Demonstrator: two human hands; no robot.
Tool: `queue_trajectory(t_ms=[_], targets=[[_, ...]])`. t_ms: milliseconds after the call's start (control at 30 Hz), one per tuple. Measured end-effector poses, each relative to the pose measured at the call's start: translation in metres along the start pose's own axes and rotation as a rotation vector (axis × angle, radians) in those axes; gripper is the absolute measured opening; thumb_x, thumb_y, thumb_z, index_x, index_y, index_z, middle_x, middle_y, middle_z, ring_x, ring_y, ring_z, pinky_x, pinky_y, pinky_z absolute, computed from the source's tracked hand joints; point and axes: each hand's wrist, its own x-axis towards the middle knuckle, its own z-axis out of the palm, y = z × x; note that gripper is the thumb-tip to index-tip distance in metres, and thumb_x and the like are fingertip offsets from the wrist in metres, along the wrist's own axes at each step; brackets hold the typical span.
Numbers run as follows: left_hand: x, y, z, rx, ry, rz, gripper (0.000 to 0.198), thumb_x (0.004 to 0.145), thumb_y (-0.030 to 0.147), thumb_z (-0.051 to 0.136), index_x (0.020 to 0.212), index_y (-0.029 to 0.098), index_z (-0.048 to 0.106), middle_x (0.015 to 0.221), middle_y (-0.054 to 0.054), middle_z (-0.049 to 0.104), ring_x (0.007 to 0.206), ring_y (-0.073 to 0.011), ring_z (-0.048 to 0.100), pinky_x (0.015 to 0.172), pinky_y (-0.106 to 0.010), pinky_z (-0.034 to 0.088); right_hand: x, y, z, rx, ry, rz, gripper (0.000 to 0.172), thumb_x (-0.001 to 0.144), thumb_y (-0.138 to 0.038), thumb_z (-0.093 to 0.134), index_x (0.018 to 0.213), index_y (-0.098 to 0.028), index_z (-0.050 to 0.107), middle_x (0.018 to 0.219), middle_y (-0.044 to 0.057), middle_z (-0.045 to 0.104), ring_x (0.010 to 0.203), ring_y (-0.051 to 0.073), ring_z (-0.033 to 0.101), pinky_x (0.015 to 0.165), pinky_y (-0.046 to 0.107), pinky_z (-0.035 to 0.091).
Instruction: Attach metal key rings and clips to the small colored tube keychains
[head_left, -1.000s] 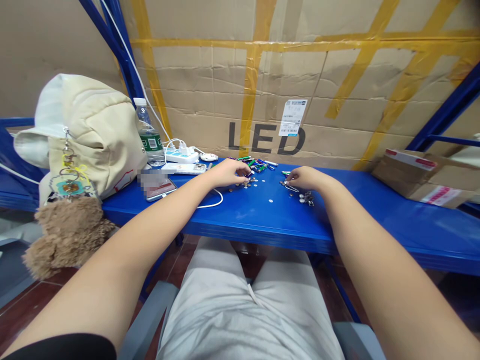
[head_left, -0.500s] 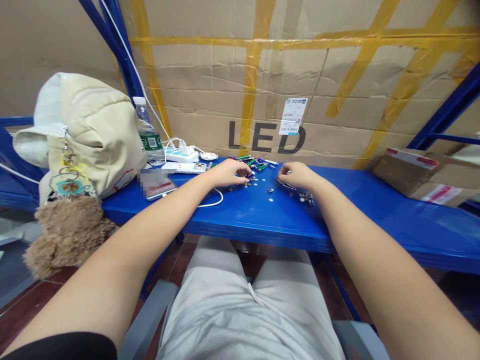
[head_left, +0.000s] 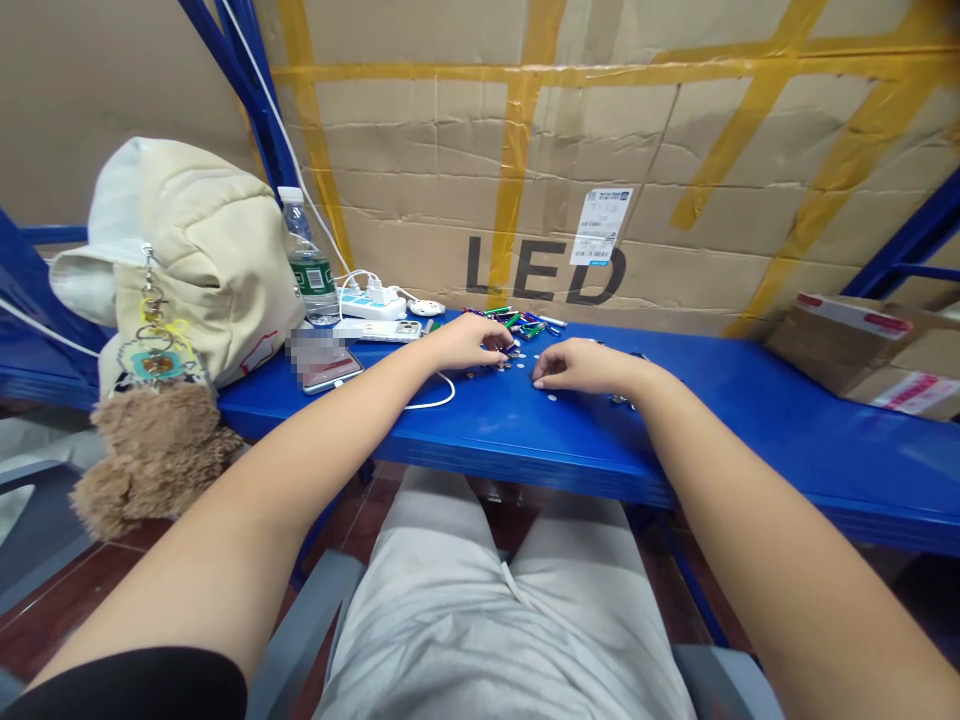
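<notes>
My left hand (head_left: 474, 343) rests over the blue table (head_left: 480, 425) with its fingers curled together. Something small and dark shows at its fingertips, too small to name. Close behind it lies a pile of slim, shiny green, blue and red pieces (head_left: 531, 327). My right hand (head_left: 576, 366) has its thumb and fingers pinched together low at the tabletop; whatever they hold is hidden. A small pale disc (head_left: 552, 398) lies just in front of the right fingers, and another disc (head_left: 521, 366) lies between the hands. Small metal parts (head_left: 619, 400) are partly covered by my right wrist.
At the left stand a cream bag (head_left: 217, 250) with a fluffy brown charm (head_left: 154, 440), a water bottle (head_left: 313, 280), a power strip (head_left: 373, 303) and phones (head_left: 334, 375). A white cable (head_left: 439, 403) curls near my left forearm. A cardboard box (head_left: 862, 350) sits at the right.
My right hand has moved left and slightly nearer, from beside the metal parts to the loose discs. My left hand stays by the pile. The view has shifted slightly.
</notes>
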Motion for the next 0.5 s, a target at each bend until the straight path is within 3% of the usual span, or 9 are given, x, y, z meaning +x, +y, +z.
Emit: queue_trajectory(t_ms=[100, 333, 500], targets=[[0.0, 0.0, 0.0, -0.001, 0.004, 0.006, 0.031, 0.079, 0.029, 0.065, 0.108, 0.016, 0.069, 0.101, -0.006, 0.072, 0.086, -0.0156, 0.065, 0.08, -0.026, 0.048, 0.002, 0.002, 0.0, 0.022, 0.061, -0.019, 0.01, 0.071, -0.02, 0.067, 0.079, -0.021, 0.072, 0.083, 0.001, 0.073, 0.077, 0.018, 0.063, 0.069, 0.028, 0.046], [0.0, 0.001, 0.001, -0.007, -0.022, 0.033, 0.03, 0.08, 0.024, 0.063, 0.109, 0.018, 0.069, 0.101, -0.005, 0.072, 0.087, -0.0148, 0.064, 0.081, -0.025, 0.047, 0.007, 0.003, 0.001, 0.315, 0.392, 0.005, 0.014, 0.075, -0.025, 0.066, 0.088, -0.019, 0.065, 0.086, 0.005, 0.07, 0.074, 0.017, 0.064, 0.072, 0.032, 0.052], [0.0, 0.003, 0.003, -0.039, 0.0, 0.049, 0.031, 0.082, 0.026, 0.061, 0.11, 0.016, 0.069, 0.103, -0.007, 0.071, 0.087, -0.0155, 0.064, 0.08, -0.026, 0.048, 0.013, 0.004, 0.007, 0.447, 0.452, -0.034, 0.018, 0.071, -0.023, 0.072, 0.085, -0.019, 0.06, 0.076, 0.003, 0.067, 0.072, 0.017, 0.062, 0.071, 0.034, 0.054]])
